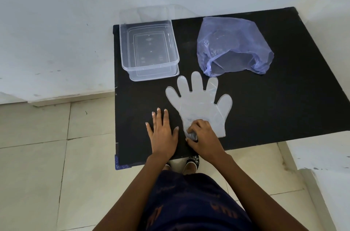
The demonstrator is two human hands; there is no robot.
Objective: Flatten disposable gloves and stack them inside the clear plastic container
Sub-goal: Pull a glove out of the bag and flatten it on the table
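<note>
A translucent disposable glove [198, 101] lies spread flat on the black table [274, 107], fingers pointing away from me. My right hand [203, 136] pinches the crumpled cuff end of the glove at its near edge. My left hand [162, 130] rests flat on the table just left of the glove, fingers apart, holding nothing. The clear plastic container [149, 49] stands at the table's far left corner, sitting on its lid, with nothing inside.
A bluish-purple plastic bag [233, 47] lies at the back of the table, right of the container, its mouth facing me. The table's near edge runs just in front of my body. White wall and tiled floor surround the table.
</note>
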